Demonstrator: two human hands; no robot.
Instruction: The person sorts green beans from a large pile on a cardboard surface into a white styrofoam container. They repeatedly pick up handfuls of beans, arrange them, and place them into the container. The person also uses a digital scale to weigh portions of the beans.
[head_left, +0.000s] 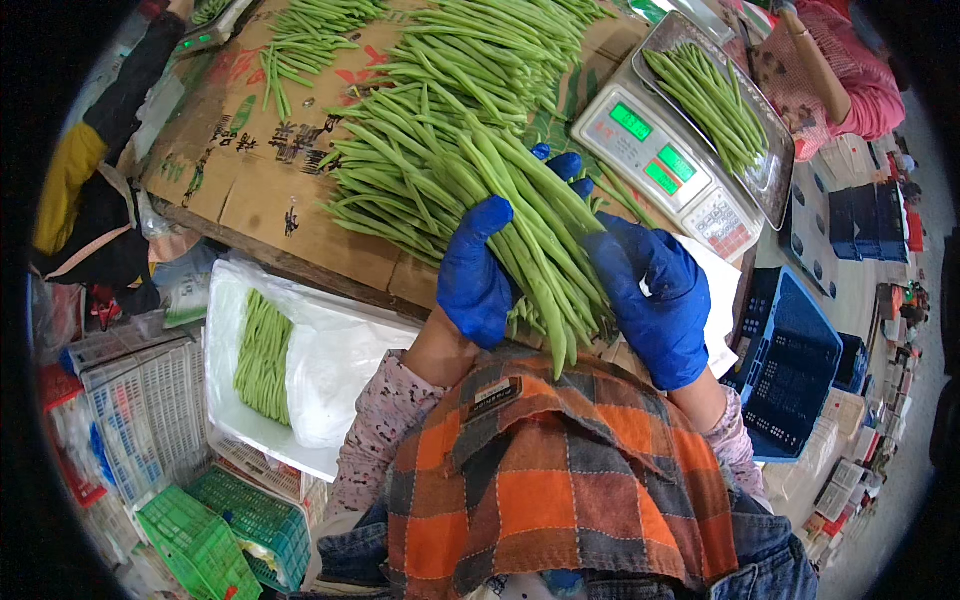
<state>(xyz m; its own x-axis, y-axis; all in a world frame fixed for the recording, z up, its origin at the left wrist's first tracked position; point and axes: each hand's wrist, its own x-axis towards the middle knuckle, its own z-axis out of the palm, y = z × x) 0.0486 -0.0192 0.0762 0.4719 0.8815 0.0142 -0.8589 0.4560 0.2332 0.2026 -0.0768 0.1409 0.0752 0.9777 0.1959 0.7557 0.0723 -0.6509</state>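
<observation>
A bundle of green beans (536, 232) lies between my two hands, both in blue gloves. My left hand (476, 274) grips its near left side, thumb on top. My right hand (652, 292) holds the bundle's right side, and some blue fingertips show beyond the beans. Under and behind the bundle spreads a large pile of green beans (480, 75) on cardboard (255, 172). To the right of the pile, a digital scale (656, 154) with lit green displays carries another bunch of green beans (709, 105) on its metal pan.
A white foam box (322, 461) with plastic lining and beans stands below the table's left edge. Blue plastic crates (787, 367) are at the right, green crates (199, 544) at lower left. One person (817, 67) is at upper right, another person's sleeve (75, 180) at left.
</observation>
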